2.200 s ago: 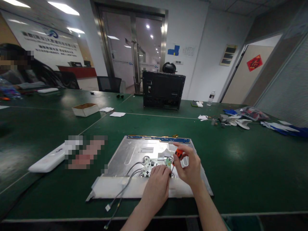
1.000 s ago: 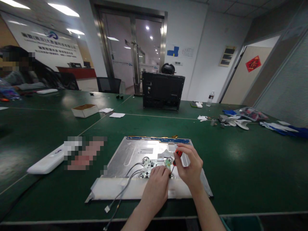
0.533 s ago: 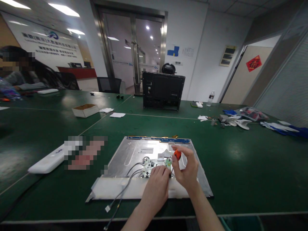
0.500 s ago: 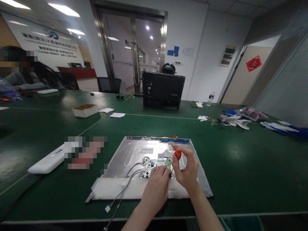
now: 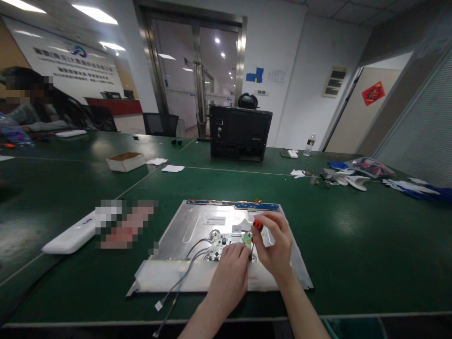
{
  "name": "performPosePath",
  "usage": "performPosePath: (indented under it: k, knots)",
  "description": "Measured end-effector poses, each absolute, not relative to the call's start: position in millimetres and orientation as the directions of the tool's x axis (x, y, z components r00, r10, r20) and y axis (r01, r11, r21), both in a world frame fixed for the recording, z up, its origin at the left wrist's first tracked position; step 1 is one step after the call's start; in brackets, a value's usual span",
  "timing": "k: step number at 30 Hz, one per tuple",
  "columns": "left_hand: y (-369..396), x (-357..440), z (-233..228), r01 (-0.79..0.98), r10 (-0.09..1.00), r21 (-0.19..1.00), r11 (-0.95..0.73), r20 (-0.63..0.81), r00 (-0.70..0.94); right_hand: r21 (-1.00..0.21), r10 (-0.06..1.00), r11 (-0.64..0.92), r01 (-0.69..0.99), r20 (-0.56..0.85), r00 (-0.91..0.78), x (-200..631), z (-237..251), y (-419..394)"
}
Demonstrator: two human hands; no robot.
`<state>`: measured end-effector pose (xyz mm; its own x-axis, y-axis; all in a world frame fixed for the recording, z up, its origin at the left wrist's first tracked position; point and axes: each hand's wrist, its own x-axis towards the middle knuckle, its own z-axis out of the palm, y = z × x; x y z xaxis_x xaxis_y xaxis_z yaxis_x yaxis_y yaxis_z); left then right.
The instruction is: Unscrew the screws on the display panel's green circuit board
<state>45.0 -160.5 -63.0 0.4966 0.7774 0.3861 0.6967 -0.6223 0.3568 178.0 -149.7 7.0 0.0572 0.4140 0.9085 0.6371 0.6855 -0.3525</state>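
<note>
My right hand (image 5: pixel 277 242) pinches the orange-red and black handle of a screwdriver (image 5: pixel 258 225) between thumb and fingers. Its thin shaft points down at the right end of a small circuit board (image 5: pixel 221 243). My left hand (image 5: pixel 233 263) rests on the board's lower right part, fingers curled and pressed together near the screwdriver's tip; what they pinch, if anything, is hidden. Beneath the board lies a silver metal display panel (image 5: pixel 178 233) with a blue strip board (image 5: pixel 259 206) along its far edge. Grey cables (image 5: pixel 189 268) run from the board over a whitish film (image 5: pixel 158 277).
A white oblong device (image 5: pixel 70 235) lies to the left, beside a blurred patch. Farther back are an open box (image 5: pixel 126 162), papers (image 5: pixel 173 168) and a black monitor casing (image 5: pixel 240 134). Gloves and a plastic bag (image 5: pixel 370 166) lie at right. Another person (image 5: pixel 31 108) sits far left.
The screwdriver's handle has turned and dipped slightly, and my right fingers have shifted around it. My left hand stays in place on the board.
</note>
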Motion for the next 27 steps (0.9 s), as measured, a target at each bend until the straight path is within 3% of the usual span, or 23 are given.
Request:
performPosePath:
  k: [5, 13, 20, 27]
  knots:
    - [-160.5, 44.9, -62.2, 0.698, 0.776, 0.350, -0.625, 0.379, 0.505, -0.358, 0.435, 0.726, 0.588, 0.900, 0.010, 179.7, 5.0, -149.1]
    - [-160.2, 44.3, -63.5, 0.680, 0.770, 0.372, -0.632, 0.399, 0.498, -0.424, 0.448, 0.705, 0.569, 0.888, 0.107, 178.0, -2.5, -147.0]
    - [-161.0, 45.3, -61.9, 0.684, 0.774, 0.372, -0.627, 0.396, 0.494, -0.354, 0.436, 0.703, 0.617, 0.900, 0.019, 180.3, 2.1, -148.4]
    - [-160.8, 45.4, -62.8, 0.679, 0.760, 0.361, -0.640, 0.425, 0.491, -0.347, 0.419, 0.699, 0.625, 0.907, 0.035, 179.8, 4.8, -148.4]
